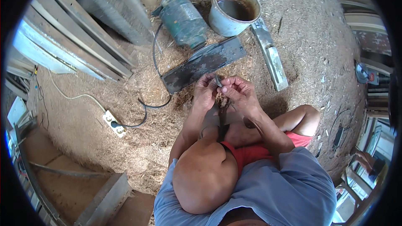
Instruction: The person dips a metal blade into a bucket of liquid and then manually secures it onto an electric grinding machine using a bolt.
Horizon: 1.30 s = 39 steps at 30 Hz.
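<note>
In front of me, both hands meet around a small dark metal piece (218,81), flat and roughly wedge-shaped where it shows. My left hand (204,93) pinches it from the left, fingers closed. From the other side, my right hand (240,93) grips it between thumb and bent fingers. The rest of the piece is hidden by the fingers. Just beyond the hands lies a long dark board (205,64) with worn patches, touching the lower end of a green electric motor (182,21).
A white bucket (228,26) with dark liquid stands beyond the hands, beside a long narrow block (274,65). Left of me, a black cord runs into a white power strip (114,123). Planks (79,25) lean at the left; sawdust covers the ground. My bent legs lie below my hands.
</note>
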### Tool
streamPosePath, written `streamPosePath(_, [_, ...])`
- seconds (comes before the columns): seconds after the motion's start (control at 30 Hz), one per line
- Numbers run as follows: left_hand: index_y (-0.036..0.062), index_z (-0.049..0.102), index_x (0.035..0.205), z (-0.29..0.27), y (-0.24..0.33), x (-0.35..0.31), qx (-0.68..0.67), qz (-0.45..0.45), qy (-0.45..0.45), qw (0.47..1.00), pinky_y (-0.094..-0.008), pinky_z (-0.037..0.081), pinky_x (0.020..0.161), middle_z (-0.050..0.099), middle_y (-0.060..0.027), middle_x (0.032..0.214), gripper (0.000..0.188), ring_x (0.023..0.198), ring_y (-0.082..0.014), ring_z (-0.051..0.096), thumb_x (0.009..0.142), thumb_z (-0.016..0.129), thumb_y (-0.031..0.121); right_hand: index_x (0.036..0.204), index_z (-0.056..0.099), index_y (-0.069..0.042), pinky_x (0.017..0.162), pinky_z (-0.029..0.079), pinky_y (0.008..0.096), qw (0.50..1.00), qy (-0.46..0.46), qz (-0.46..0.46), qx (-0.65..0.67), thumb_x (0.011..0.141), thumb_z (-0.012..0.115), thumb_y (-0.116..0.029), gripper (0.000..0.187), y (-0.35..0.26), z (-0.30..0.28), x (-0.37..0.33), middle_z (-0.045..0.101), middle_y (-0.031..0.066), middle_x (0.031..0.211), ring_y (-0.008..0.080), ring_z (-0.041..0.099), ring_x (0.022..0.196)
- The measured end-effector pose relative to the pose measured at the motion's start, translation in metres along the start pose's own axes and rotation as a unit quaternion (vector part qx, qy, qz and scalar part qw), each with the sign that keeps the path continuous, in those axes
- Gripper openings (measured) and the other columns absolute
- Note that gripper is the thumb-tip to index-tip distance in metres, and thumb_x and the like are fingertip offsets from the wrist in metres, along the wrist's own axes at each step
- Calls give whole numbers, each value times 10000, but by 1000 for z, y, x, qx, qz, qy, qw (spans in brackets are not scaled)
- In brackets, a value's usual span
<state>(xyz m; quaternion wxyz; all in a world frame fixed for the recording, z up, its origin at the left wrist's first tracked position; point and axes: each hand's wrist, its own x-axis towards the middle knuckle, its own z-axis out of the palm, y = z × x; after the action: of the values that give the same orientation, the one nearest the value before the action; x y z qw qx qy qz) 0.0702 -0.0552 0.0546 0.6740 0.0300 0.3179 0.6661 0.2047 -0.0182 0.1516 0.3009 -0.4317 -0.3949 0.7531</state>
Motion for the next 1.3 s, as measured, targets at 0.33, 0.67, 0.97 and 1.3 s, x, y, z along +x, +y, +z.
streamPosePath(0.33, [42,593,960,21,-9,4,45,-29,-7,999,-228,505,620,630,-42,889,76,730,-105,582,904,642,29,1058,612,4,718,488,214,999,24,-23,-22,920,636,-56,153,-5,-22,-10,679,63,905,69,594,786])
streamPosePath(0.67, [49,588,971,16,-9,2,46,-34,-4,998,-240,511,637,630,-37,880,65,721,-109,582,919,625,38,1055,618,18,723,492,214,999,37,-23,-12,913,646,-56,163,0,-17,-6,684,65,875,74,608,790])
streamPosePath(0.97, [57,573,999,13,-9,1,35,-25,-14,999,-260,524,663,626,-33,890,97,738,-114,586,919,624,37,1050,624,17,719,505,224,999,40,-19,-18,907,653,-53,162,1,-13,-5,686,66,873,83,615,773])
streamPosePath(1.3, [65,572,991,6,-11,1,19,-17,-27,999,-275,528,681,626,-42,896,97,752,-124,591,917,629,38,1034,625,4,728,501,228,999,41,-19,-14,923,633,-69,133,2,-12,-3,678,50,863,80,612,793])
